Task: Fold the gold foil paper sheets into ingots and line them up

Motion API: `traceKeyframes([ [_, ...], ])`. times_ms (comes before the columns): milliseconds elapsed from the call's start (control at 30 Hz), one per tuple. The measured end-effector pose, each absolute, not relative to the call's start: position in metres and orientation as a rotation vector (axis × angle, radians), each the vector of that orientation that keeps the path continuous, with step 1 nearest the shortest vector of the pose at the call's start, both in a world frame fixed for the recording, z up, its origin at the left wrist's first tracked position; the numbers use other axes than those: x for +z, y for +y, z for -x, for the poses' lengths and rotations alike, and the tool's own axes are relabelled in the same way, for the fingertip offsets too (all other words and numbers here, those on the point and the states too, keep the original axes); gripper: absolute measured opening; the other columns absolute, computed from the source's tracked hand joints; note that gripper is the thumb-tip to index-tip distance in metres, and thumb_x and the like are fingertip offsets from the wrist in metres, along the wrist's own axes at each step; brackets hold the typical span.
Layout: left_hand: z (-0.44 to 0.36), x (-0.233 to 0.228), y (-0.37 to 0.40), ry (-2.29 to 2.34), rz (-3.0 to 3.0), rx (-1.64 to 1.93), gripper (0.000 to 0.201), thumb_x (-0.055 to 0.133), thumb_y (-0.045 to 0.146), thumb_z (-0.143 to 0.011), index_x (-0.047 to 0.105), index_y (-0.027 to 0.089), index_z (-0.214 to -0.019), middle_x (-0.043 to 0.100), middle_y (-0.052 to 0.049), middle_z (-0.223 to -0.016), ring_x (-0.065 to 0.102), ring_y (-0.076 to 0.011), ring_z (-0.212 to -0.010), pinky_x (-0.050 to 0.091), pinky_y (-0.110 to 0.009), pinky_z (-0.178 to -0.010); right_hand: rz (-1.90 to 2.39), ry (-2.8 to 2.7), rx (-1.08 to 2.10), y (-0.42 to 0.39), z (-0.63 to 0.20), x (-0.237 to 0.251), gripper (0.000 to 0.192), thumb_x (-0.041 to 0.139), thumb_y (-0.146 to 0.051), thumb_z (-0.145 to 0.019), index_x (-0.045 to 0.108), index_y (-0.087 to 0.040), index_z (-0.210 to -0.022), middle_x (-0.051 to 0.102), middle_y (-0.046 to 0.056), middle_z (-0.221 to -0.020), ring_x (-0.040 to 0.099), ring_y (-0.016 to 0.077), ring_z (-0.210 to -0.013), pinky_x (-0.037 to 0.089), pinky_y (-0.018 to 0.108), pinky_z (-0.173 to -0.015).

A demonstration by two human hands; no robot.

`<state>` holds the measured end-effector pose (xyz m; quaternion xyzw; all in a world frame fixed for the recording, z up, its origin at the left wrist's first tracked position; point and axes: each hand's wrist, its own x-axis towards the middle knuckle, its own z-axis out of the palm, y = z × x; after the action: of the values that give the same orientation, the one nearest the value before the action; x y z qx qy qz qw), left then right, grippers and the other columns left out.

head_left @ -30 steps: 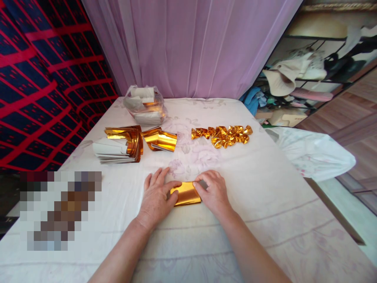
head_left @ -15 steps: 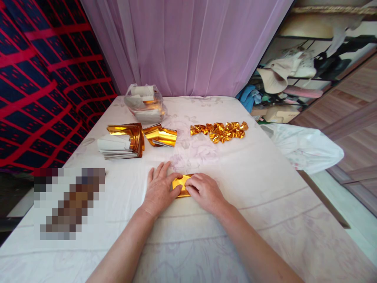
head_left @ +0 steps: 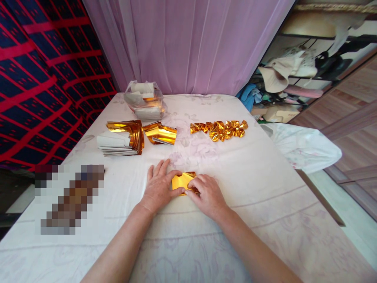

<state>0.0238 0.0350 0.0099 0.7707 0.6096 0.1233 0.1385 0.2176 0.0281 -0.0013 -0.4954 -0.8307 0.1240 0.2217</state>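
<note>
A small folded sheet of gold foil paper point(head_left: 182, 181) lies on the white cloth-covered table point(head_left: 265, 188) in front of me. My left hand point(head_left: 159, 188) rests flat beside it, thumb pressing its left edge. My right hand point(head_left: 206, 194) covers its right part, fingertips pinching the foil's lower edge. Both hands hold the sheet down against the cloth.
A stack of gold and white sheets point(head_left: 120, 137) and a loose curled gold sheet point(head_left: 160, 133) lie at the back left. A plastic bag of paper point(head_left: 145, 101) stands behind them. A row of folded gold pieces point(head_left: 219, 129) sits at the back centre. A white bag point(head_left: 306, 147) hangs off the right edge.
The gold sheet has gone from a wide rectangle to a smaller folded piece. My right hand slid left over it, closing the gap to my left hand.
</note>
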Motion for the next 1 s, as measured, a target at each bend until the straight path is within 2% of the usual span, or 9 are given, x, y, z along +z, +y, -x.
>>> traceKeyframes([
  [333, -0.023, 0.008, 0.036, 1.745, -2.232, 0.361, 0.043, 0.076, 0.043, -0.075, 0.066, 0.032, -0.115, 0.034, -0.009, -0.157, 0.026, -0.0359, -0.145, 0.015, -0.062, -0.115, 1.477, -2.236, 0.392, 0.022, -0.247, -0.005, 0.005, 0.067, -0.021, -0.083, 0.065, -0.023, -0.079, 0.064, 0.0, -0.084, 0.059, 0.0184, -0.086, 0.037, 0.031, -0.075],
  [500, -0.023, 0.01, 0.036, 1.747, -2.22, 0.326, 0.042, 0.075, 0.043, -0.075, 0.066, 0.032, -0.115, 0.034, -0.009, -0.156, 0.024, -0.0356, -0.146, 0.014, -0.061, -0.115, 1.465, -2.243, 0.431, 0.026, -0.251, -0.002, 0.005, 0.066, -0.017, -0.082, 0.066, -0.022, -0.08, 0.065, 0.0, -0.083, 0.06, 0.0182, -0.084, 0.04, 0.031, -0.074],
  [600, -0.025, 0.012, 0.036, 1.756, -2.223, 0.312, 0.043, 0.075, 0.044, -0.076, 0.065, 0.032, -0.116, 0.034, -0.01, -0.156, 0.024, -0.0355, -0.146, 0.014, -0.061, -0.115, 1.437, -2.219, 0.379, 0.026, -0.245, 0.002, 0.01, 0.059, -0.017, -0.087, 0.067, -0.02, -0.092, 0.067, 0.004, -0.09, 0.061, 0.0195, -0.089, 0.045, 0.032, -0.078],
  [667, -0.025, 0.012, 0.036, 1.756, -2.226, 0.314, 0.043, 0.075, 0.043, -0.076, 0.065, 0.031, -0.116, 0.034, -0.011, -0.156, 0.024, -0.0354, -0.146, 0.014, -0.061, -0.115, 1.39, -2.229, 0.288, 0.021, -0.238, 0.004, 0.02, 0.054, -0.02, -0.091, 0.067, -0.018, -0.106, 0.068, 0.008, -0.105, 0.06, 0.0216, -0.1, 0.046, 0.035, -0.088],
  [767, -0.025, 0.012, 0.035, 1.75, -2.224, 0.319, 0.043, 0.074, 0.044, -0.076, 0.065, 0.032, -0.116, 0.034, -0.01, -0.157, 0.024, -0.035, -0.146, 0.014, -0.061, -0.115, 1.314, -2.372, 0.211, 0.01, -0.228, 0.004, 0.032, 0.05, -0.024, -0.094, 0.062, -0.019, -0.123, 0.059, 0.012, -0.133, 0.05, 0.0255, -0.126, 0.039, 0.044, -0.104],
  [833, -0.025, 0.012, 0.035, 1.742, -2.226, 0.316, 0.045, 0.075, 0.046, -0.075, 0.064, 0.031, -0.116, 0.033, -0.01, -0.157, 0.024, -0.0353, -0.146, 0.014, -0.062, -0.115, 1.315, -2.489, 0.222, 0.003, -0.227, 0.003, 0.039, 0.052, -0.028, -0.094, 0.057, -0.02, -0.132, 0.052, 0.011, -0.144, 0.039, 0.0277, -0.138, 0.031, 0.051, -0.112],
  [900, -0.025, 0.013, 0.035, 1.735, -2.227, 0.316, 0.048, 0.076, 0.048, -0.073, 0.064, 0.031, -0.117, 0.033, -0.011, -0.157, 0.024, -0.0361, -0.146, 0.013, -0.062, -0.115, 1.332, -2.574, 0.248, -0.003, -0.23, 0.002, 0.05, 0.056, -0.034, -0.093, 0.05, -0.02, -0.14, 0.045, 0.011, -0.15, 0.031, 0.0293, -0.143, 0.023, 0.057, -0.115],
  [1000, -0.025, 0.013, 0.035, 1.732, -2.221, 0.335, 0.05, 0.077, 0.048, -0.072, 0.064, 0.03, -0.117, 0.033, -0.011, -0.157, 0.024, -0.037, -0.145, 0.013, -0.063, -0.115, 1.309, -2.648, 0.277, -0.009, -0.24, 0.002, 0.059, 0.058, -0.041, -0.091, 0.044, -0.023, -0.145, 0.037, 0.01, -0.155, 0.026, 0.0291, -0.145, 0.015, 0.06, -0.117],
])
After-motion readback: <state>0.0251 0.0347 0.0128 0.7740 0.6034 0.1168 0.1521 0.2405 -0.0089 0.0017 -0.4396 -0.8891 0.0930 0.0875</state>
